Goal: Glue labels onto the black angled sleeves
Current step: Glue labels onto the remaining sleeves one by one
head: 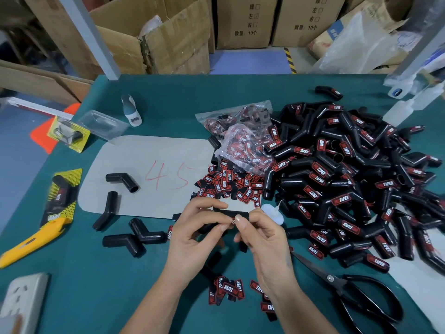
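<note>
Head view: both hands meet at the table's near middle. The left hand [192,227] grips a black sleeve [232,213], its long axis running left to right between them. The right hand [258,233] pinches a small label [233,222] against it, closer to the sleeve's right end.

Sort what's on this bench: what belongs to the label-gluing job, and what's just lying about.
Job:
- sleeve held in both hands, left hand and right hand
- loose labels
- bag of labels
- glue bottle
- unlabelled sleeves
- labelled pile

Lying about:
- scissors
- yellow knife
- power strip
- packaged samples
</note>
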The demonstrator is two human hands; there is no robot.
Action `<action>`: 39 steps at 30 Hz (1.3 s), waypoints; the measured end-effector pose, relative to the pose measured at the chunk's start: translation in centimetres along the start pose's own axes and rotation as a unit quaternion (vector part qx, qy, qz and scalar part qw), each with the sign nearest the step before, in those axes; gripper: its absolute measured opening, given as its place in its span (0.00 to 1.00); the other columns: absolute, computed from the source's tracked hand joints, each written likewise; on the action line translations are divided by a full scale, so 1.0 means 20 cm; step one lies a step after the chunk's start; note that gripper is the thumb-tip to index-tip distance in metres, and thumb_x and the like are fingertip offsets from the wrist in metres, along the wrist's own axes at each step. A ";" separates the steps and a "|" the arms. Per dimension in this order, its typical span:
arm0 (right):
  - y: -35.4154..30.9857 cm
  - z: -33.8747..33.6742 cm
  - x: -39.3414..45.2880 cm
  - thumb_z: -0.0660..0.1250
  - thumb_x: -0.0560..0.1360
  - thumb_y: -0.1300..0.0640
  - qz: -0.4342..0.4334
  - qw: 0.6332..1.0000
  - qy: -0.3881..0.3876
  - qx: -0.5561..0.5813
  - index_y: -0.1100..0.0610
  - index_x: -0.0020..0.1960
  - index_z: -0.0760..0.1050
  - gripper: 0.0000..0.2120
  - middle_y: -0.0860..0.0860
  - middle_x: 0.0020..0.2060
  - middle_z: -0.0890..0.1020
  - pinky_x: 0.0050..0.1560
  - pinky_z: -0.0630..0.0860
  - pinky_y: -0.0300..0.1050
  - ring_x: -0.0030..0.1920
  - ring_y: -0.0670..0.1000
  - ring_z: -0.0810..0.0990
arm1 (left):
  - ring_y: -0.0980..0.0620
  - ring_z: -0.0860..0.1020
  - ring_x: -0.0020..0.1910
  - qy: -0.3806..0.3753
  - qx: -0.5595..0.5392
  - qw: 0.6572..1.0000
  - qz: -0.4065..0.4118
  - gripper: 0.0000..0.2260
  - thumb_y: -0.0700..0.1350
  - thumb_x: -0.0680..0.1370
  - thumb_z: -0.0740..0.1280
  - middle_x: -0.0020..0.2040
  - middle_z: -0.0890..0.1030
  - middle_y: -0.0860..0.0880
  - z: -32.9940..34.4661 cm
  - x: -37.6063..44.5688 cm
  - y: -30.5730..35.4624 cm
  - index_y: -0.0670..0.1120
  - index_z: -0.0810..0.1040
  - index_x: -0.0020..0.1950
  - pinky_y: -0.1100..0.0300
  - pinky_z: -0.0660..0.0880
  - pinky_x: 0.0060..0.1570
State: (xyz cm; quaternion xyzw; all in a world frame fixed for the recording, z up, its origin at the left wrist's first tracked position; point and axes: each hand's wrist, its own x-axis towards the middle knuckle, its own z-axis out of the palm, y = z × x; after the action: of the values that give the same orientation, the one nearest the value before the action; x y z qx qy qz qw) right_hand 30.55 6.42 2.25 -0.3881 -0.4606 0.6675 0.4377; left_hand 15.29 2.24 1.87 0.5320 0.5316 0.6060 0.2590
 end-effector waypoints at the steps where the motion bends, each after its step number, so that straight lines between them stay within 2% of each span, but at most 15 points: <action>1: 0.00 0.00 0.00 0.76 0.73 0.43 0.002 1.000 0.001 -0.005 0.51 0.38 0.82 0.12 0.43 0.35 0.76 0.45 0.73 0.48 0.35 0.45 0.74 | 0.44 0.82 0.51 0.000 0.012 1.000 0.013 0.06 0.43 0.80 0.72 0.58 0.81 0.50 0.00 0.00 0.00 0.54 0.87 0.51 0.42 0.81 0.37; 3: 0.01 -0.01 0.00 0.77 0.72 0.38 0.005 1.000 0.002 -0.015 0.50 0.37 0.82 0.16 0.42 0.34 0.73 0.46 0.71 0.52 0.35 0.45 0.73 | 0.45 0.82 0.52 -0.003 0.028 0.999 0.034 0.06 0.43 0.80 0.72 0.58 0.80 0.49 0.00 0.00 0.00 0.52 0.87 0.52 0.43 0.81 0.38; 5: 0.01 -0.02 0.00 0.77 0.71 0.35 0.000 1.000 0.005 -0.020 0.51 0.39 0.83 0.19 0.42 0.34 0.73 0.46 0.71 0.52 0.36 0.47 0.74 | 0.45 0.81 0.53 -0.007 0.034 0.998 0.045 0.06 0.42 0.80 0.72 0.58 0.80 0.49 0.00 0.00 0.01 0.51 0.87 0.53 0.43 0.81 0.39; 13: 0.01 -0.02 -0.01 0.72 0.77 0.36 -0.018 0.999 0.006 -0.050 0.46 0.40 0.84 0.15 0.45 0.35 0.71 0.45 0.72 0.56 0.37 0.49 0.75 | 0.45 0.81 0.54 -0.016 0.032 0.998 0.051 0.11 0.38 0.79 0.72 0.59 0.79 0.49 -0.01 0.00 0.02 0.50 0.88 0.57 0.58 0.82 0.40; 17: 0.03 -0.02 -0.01 0.69 0.79 0.36 -0.020 0.998 0.006 -0.059 0.51 0.34 0.76 0.23 0.47 0.34 0.71 0.47 0.72 0.64 0.37 0.50 0.74 | 0.45 0.81 0.54 -0.014 0.014 0.998 0.056 0.08 0.41 0.81 0.72 0.59 0.79 0.48 -0.01 0.00 0.01 0.49 0.88 0.58 0.58 0.84 0.41; 20: 0.03 -0.02 0.00 0.68 0.79 0.35 -0.021 0.999 0.008 -0.049 0.53 0.33 0.73 0.26 0.46 0.35 0.71 0.48 0.73 0.60 0.37 0.49 0.75 | 0.44 0.81 0.54 -0.008 0.014 0.998 0.057 0.08 0.40 0.81 0.72 0.59 0.79 0.48 -0.01 0.00 0.01 0.48 0.88 0.57 0.55 0.85 0.41; 22: 0.02 -0.02 0.00 0.68 0.79 0.35 -0.019 0.999 0.009 -0.043 0.53 0.34 0.74 0.25 0.45 0.35 0.71 0.48 0.74 0.54 0.37 0.48 0.75 | 0.42 0.81 0.54 -0.006 0.004 0.999 0.053 0.07 0.42 0.81 0.72 0.59 0.79 0.48 0.00 -0.01 0.01 0.48 0.88 0.57 0.55 0.85 0.41; 24: 0.00 0.00 0.00 0.72 0.77 0.38 -0.031 0.998 0.002 -0.057 0.47 0.37 0.81 0.16 0.43 0.37 0.74 0.46 0.74 0.43 0.37 0.47 0.76 | 0.41 0.81 0.53 0.000 -0.015 0.999 0.040 0.06 0.45 0.82 0.72 0.58 0.80 0.47 -0.01 -0.01 0.02 0.49 0.88 0.57 0.55 0.85 0.41; 26: -0.02 0.00 0.00 0.75 0.73 0.44 -0.046 0.997 -0.001 -0.062 0.45 0.41 0.85 0.06 0.42 0.38 0.75 0.43 0.73 0.36 0.38 0.45 0.76 | 0.40 0.82 0.51 0.003 -0.026 0.999 0.025 0.07 0.46 0.82 0.73 0.58 0.80 0.47 -0.01 -0.01 0.03 0.50 0.88 0.57 0.54 0.85 0.42; 31: -0.03 -0.01 0.00 0.72 0.74 0.46 -0.058 0.996 -0.007 -0.074 0.43 0.40 0.85 0.05 0.41 0.40 0.75 0.43 0.73 0.36 0.37 0.45 0.76 | 0.45 0.83 0.51 0.011 -0.009 1.000 0.007 0.08 0.41 0.78 0.73 0.57 0.82 0.50 -0.01 0.00 0.04 0.48 0.88 0.56 0.56 0.85 0.45; 35: -0.03 -0.01 -0.01 0.70 0.76 0.46 -0.046 0.996 -0.016 -0.077 0.42 0.45 0.86 0.06 0.40 0.41 0.75 0.44 0.74 0.37 0.38 0.48 0.77 | 0.49 0.84 0.53 0.026 0.036 0.999 0.025 0.09 0.41 0.76 0.75 0.56 0.84 0.53 -0.02 0.01 0.04 0.46 0.88 0.56 0.63 0.79 0.54; 39: -0.04 0.00 -0.01 0.72 0.75 0.44 -0.019 0.997 -0.026 -0.069 0.46 0.49 0.86 0.08 0.42 0.40 0.74 0.43 0.73 0.36 0.39 0.47 0.74 | 0.50 0.84 0.56 0.030 0.074 0.996 0.050 0.07 0.40 0.76 0.76 0.56 0.85 0.52 -0.01 0.00 0.02 0.43 0.87 0.54 0.61 0.77 0.59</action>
State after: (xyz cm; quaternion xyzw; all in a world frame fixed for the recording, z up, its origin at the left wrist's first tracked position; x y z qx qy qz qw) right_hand 30.80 6.37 2.97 -0.3916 -0.5238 0.6355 0.4103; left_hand 15.12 1.99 2.21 0.5575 0.5549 0.5929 0.1723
